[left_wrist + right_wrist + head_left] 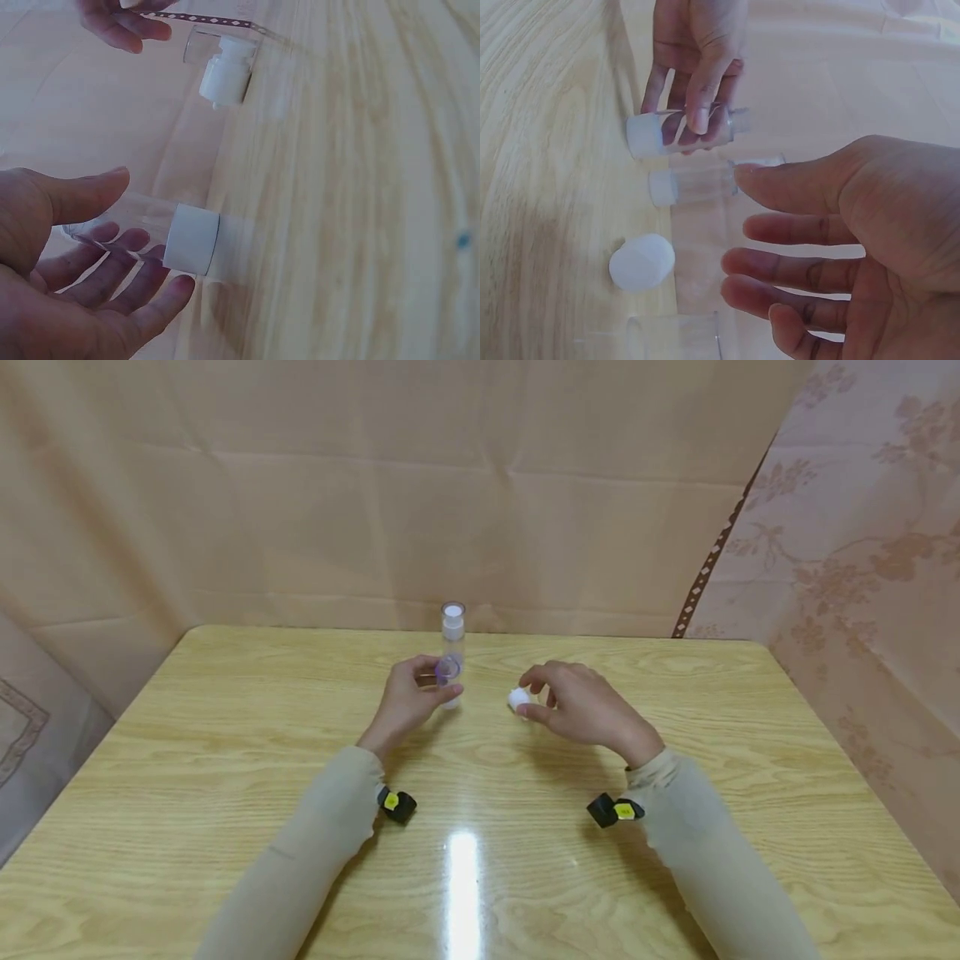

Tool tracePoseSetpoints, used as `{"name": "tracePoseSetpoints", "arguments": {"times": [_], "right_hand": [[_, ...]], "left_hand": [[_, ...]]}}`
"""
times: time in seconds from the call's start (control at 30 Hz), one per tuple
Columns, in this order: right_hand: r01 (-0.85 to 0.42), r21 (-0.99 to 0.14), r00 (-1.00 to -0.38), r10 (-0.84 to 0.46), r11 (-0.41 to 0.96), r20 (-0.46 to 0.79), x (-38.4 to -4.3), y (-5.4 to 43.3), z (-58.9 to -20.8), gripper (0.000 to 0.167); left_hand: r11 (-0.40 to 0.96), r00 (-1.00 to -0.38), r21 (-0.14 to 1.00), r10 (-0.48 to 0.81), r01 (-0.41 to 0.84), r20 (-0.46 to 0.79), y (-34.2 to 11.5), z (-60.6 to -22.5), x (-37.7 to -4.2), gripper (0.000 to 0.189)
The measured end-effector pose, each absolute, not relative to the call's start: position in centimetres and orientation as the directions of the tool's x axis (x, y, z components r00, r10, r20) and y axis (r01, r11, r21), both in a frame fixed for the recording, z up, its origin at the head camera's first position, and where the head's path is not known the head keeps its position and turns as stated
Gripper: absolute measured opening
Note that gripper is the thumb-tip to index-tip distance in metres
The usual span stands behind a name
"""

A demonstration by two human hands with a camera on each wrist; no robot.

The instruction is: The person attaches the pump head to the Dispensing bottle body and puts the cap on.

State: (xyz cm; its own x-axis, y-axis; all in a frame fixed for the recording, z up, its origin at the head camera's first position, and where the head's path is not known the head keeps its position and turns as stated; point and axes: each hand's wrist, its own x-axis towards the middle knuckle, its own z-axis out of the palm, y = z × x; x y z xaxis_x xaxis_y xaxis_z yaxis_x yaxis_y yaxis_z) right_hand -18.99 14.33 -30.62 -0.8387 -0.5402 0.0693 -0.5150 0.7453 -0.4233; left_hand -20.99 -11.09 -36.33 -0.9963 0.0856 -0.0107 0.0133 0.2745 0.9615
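Observation:
My left hand [408, 695] curves round a clear, open-topped bottle [192, 240] with a white base, its thumb on one side and fingers on the other. The bottle stands upright on the table. How firmly the hand grips is hard to tell. My right hand [885, 232] hovers by a white pump head [517, 698], fingers spread and loosely bent, apart from it in the right wrist view. The pump head [226, 75] stands on the table. Beside it is a clear cylindrical cap [676, 337], which the right hand hides in the head view.
A second clear bottle [453, 631] with a white top stands behind the left hand. The wood-grain table [262, 710] reaches back to a beige curtain [375, 527]. A patterned cloth [862, 568] hangs at the right.

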Motion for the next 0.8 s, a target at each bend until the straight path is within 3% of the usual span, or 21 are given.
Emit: {"name": "tracePoseSetpoints", "arguments": {"times": [0.57, 0.8], "right_hand": [[-0.43, -0.271, -0.901, -0.43, 0.861, 0.062, -19.9, 12.6, -32.4, 0.042], [-0.427, -0.165, -0.904, -0.426, 0.889, 0.043, -20.5, 11.3, -32.7, 0.029]], "left_hand": [[0.215, -0.991, 0.968, 0.008, 0.132, 0.133, -10.5, -34.1, -20.0, 0.038], [0.177, -0.98, 0.965, 0.005, 0.195, 0.197, -10.1, -33.5, -19.7, 0.04]]}}
